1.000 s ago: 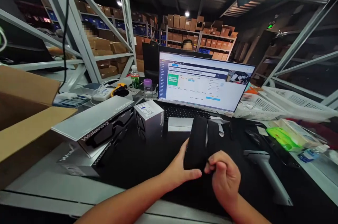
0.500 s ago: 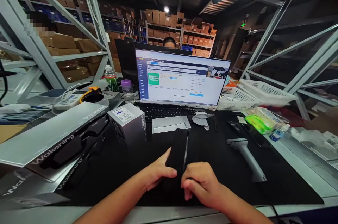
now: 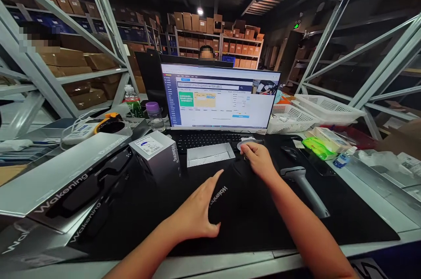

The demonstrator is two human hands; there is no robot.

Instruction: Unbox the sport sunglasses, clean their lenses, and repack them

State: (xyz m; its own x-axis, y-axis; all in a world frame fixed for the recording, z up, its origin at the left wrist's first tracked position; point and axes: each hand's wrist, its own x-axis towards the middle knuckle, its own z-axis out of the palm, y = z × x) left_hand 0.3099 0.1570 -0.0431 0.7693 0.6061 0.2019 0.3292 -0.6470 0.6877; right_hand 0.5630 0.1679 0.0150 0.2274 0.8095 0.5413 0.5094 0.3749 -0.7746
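Note:
A black case with "Wakening" lettering (image 3: pixel 219 195) lies on the black mat, its outline hard to tell from the dark surface. My left hand (image 3: pixel 194 211) wraps its near left side, thumb low and fingers on top. At the case's far end, my right hand (image 3: pixel 261 160) is closed in a pinch; what the fingertips hold is too small to make out. Just beyond the case stands an open white box tray (image 3: pixel 210 156). To its left is a grey "Wakening" box (image 3: pixel 154 154) with a label on top. A grey barcode scanner (image 3: pixel 307 191) rests right of my right forearm.
Long silver "Wakening" boxes (image 3: pixel 62 173) fill the left side. Behind the keyboard (image 3: pixel 200 140) stands a lit monitor (image 3: pixel 220 97). White baskets (image 3: pixel 289 120), a green packet (image 3: pixel 318 147) and a small bottle (image 3: pixel 344 157) are at right. Two people are partly visible beyond.
My right hand has moved away from me along the case to its far end. The case has turned flatter, so its lettering shows, and my left hand has spread wider around it.

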